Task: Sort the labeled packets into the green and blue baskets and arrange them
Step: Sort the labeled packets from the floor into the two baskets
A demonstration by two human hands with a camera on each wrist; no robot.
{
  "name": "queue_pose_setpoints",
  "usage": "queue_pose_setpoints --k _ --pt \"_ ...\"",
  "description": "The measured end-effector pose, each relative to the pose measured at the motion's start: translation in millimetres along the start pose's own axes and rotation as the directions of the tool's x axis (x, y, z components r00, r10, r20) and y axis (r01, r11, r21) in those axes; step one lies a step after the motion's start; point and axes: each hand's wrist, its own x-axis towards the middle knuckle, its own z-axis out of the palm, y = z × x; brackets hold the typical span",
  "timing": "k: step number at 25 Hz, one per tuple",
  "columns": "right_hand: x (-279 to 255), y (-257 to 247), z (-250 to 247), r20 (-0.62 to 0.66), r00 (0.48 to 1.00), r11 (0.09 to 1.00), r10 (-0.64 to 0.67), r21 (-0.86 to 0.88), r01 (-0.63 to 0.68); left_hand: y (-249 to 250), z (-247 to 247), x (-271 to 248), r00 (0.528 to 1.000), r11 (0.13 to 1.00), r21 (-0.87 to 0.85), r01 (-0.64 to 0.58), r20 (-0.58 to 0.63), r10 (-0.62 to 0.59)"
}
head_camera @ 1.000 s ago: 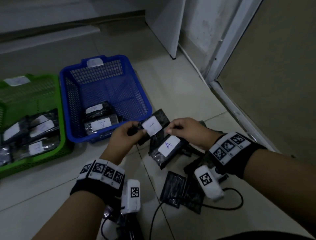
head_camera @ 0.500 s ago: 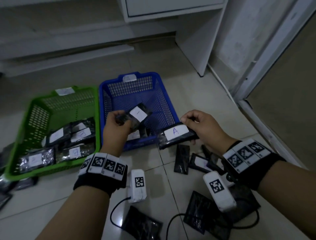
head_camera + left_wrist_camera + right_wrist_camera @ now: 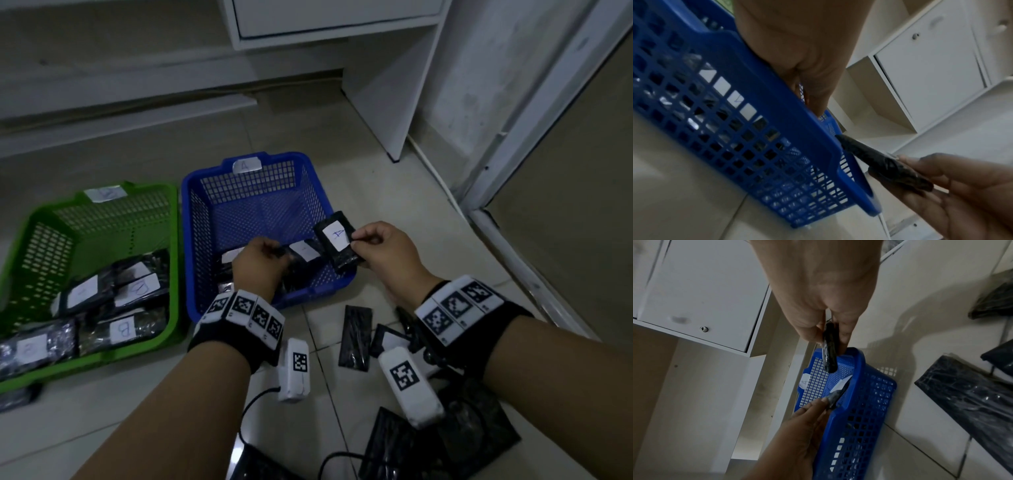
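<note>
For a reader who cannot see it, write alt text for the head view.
Two hands reach over a blue basket on a tiled floor: the right hand pinches a black packet labelled A above the basket's right rim, while the left hand holds another packet inside it. A green basket of labelled packets sits left; loose packets lie nearby.

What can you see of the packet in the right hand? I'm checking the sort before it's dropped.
The packet is a small, flat, rectangular black pouch, crinkly and plastic-looking, with a white paper label handwritten "A". The right hand pinches one edge between thumb and fingers, holding it tilted in the air over the near right corner of the blue basket, whose own tag also reads "A".
</note>
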Motion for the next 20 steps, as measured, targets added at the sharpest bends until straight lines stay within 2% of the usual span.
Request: queue_pose_setpoints --k 1,3,4,6,7,8,9,10,11,12,15,18,20 --pt "1 1 1 0.002 1.000 1.000 0.001 0.000 -0.001 2 -1 2 0.998 0.996 0.084 -0.028 0.050 0.024" --pt "1 2 3 0.019 1.000 1.000 -0.007 -0.011 0.007 10 -6 3 0.991 0.985 0.171 0.000 0.134 -0.023" --pt "1 2 6 0.028 0.999 1.000 -0.014 -0.020 0.015 10 -8 4 0.988 0.990 0.135 0.043 0.140 -0.062" --pt "1 1 10 0.046 0.998 0.998 -0.034 -0.045 0.036 11 -10 3 0.989 0.988 -0.080 0.135 0.075 -0.130" --pt "1 0 13 0.056 0.997 0.997 -0.045 -0.062 0.048 13 -8 1 0.990 0.979 -0.148 0.141 0.048 -0.135" --pt "1 -1 16 0.066 0.996 0.995 -0.052 -0.081 0.057 14 -5 1 0.993 0.984 -0.131 0.117 0.038 -0.113" --pt "1 -1 18 0.079 0.995 0.992 -0.058 -0.104 0.066 14 -3 1 0.996 0.998 0.005 0.060 0.064 -0.060" --pt "2 -1 19 0.095 0.993 0.987 -0.066 -0.142 0.079 15 -2 2 0.991 0.976 0.216 -0.026 0.130 -0.003" --pt "4 0 20 0.112 0.991 0.976 -0.080 -0.192 0.101 14 -2 1 0.980 0.919 0.375 -0.119 0.191 0.049" --pt "7 2 21 0.128 0.987 0.959 -0.097 -0.252 0.127 14 -3 -1 0.969 0.872 0.456 -0.179 0.235 0.076" --pt "13 8 25 0.186 0.975 0.896 -0.121 -0.403 0.188 4 -11 1 0.935 0.828 0.511 -0.230 0.353 0.041" --pt "11 6 32 0.206 0.971 0.844 -0.117 -0.495 0.207 2 -20 -2 0.878 0.801 0.527 -0.285 0.478 -0.002" --pt "8 1 33 0.188 0.972 0.827 -0.144 -0.517 0.223 6 -19 -2 0.910 0.822 0.506 -0.260 0.414 0.032"
